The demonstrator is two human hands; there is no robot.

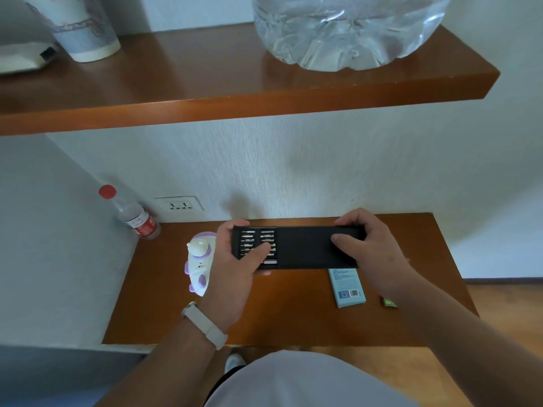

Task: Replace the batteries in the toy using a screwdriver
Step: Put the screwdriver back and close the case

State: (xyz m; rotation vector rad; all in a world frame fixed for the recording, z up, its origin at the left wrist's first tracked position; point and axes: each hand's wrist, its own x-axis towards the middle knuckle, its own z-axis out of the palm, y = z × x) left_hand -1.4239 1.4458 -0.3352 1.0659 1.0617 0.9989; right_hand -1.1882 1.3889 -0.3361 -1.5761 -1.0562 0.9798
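As you hold the long black screwdriver-bit case (296, 248), your left hand (235, 259) grips its open tray end. Your right hand (367, 248) clasps the sleeve; the white-and-purple plastic toy (199, 265) sits just left of your left hand.

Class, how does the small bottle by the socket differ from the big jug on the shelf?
The bottle is slim, the jug huge and bulging. The bottle stands on the desk, the jug on the shelf above. The bottle shows a red cap; the jug's top is cropped. Both are clear.
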